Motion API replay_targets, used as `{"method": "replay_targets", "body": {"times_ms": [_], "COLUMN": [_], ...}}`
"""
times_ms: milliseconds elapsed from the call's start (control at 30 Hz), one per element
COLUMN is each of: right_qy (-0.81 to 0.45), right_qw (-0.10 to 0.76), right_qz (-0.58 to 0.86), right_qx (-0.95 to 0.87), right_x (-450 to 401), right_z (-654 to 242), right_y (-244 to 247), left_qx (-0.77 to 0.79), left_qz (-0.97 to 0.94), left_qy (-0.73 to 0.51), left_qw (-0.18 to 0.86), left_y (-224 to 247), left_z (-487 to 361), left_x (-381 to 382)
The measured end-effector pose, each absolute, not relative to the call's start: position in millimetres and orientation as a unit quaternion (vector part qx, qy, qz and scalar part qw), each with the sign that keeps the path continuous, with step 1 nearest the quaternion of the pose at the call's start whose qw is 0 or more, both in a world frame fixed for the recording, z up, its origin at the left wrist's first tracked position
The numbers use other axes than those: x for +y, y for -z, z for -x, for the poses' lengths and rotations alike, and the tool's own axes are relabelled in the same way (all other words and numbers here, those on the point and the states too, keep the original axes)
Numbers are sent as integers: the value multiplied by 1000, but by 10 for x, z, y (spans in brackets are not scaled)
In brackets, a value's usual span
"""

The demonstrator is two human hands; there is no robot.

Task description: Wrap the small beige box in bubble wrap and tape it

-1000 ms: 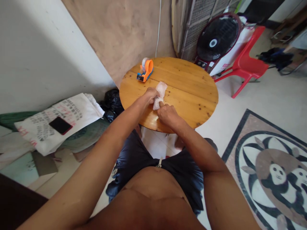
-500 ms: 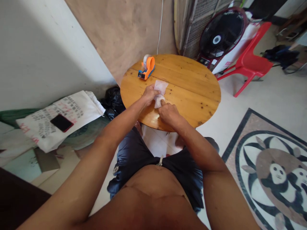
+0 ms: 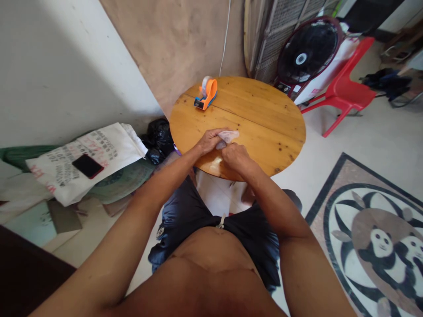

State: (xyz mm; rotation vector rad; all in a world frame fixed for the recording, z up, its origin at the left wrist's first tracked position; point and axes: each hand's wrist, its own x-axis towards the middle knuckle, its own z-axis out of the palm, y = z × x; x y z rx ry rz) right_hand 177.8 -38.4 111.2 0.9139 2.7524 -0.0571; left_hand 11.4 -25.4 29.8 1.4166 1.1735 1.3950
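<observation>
A small piece of translucent whitish wrap (image 3: 229, 135) is bunched up over the near half of the round wooden table (image 3: 264, 114). My left hand (image 3: 210, 141) grips its left side, fingers closed along the upper edge. My right hand (image 3: 235, 155) is curled at its lower right side, with the fingertips against the wrap. Whether anything lies inside the wrap cannot be made out. Beyond my left hand, an orange and blue tape dispenser (image 3: 208, 94) with a roll of clear tape stands on the table.
On the left, a black phone (image 3: 87, 166) lies on a white printed sack (image 3: 115, 143), beside a black plastic bag (image 3: 158, 136). A fan (image 3: 310, 50) and a red chair (image 3: 352, 90) stand behind the table to the right. The wall borders the table's back left.
The wrap was spread in two lobes and is now folded together, its upper part tipped down and right. My left fingers have moved over its upper edge. The view has shifted slightly.
</observation>
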Motion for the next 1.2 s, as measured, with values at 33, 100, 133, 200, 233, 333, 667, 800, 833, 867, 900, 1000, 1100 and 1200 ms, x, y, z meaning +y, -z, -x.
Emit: {"method": "replay_targets", "body": {"times_ms": [33, 100, 133, 200, 233, 333, 667, 800, 833, 867, 900, 1000, 1100, 1200], "right_qy": [21, 24, 26, 27, 27, 26, 75, 92, 102, 118, 139, 228, 341, 429], "right_qw": [120, 122, 122, 122, 124, 123, 0, -31, -36, -44, -57, -128, -206, -252], "right_qz": [-313, -316, -316, -314, -311, -302, -281, -280, -275, -268, -258, -224, -214, -230], "right_qx": [942, 941, 941, 941, 942, 945, 957, 955, 955, 955, 954, 939, 892, 837], "right_x": [-381, -368, -360, -342, -333, -306, -250, -327, -343, -354, -357, -332, -273, -199], "right_z": [-1783, -1797, -1804, -1825, -1837, -1885, -2024, -2171, -2228, -2290, -2357, -2540, -2622, -2576], "right_y": [-1106, -1092, -1086, -1075, -1071, -1057, -745, -754, -784, -822, -865, -1013, -1147, -1204], "left_qx": [458, 448, 446, 442, 440, 428, 407, 375, 367, 362, 360, 360, 368, 406], "left_qz": [-581, -617, -632, -658, -668, -704, -756, -766, -767, -765, -763, -751, -730, -701], "left_qy": [-549, -541, -537, -531, -528, -509, -476, -492, -497, -502, -507, -518, -534, -533], "left_qw": [389, 355, 336, 300, 284, 248, 190, 175, 175, 176, 179, 195, 216, 242], "left_y": [-272, -213, -182, -124, -100, -61, 37, 160, 181, 197, 208, 208, 169, 104], "left_z": [-98, -62, -44, -11, 3, 43, 98, 118, 124, 130, 134, 129, 86, 15], "left_x": [-260, -262, -261, -258, -258, -275, -269, -205, -193, -184, -178, -186, -230, -290]}}
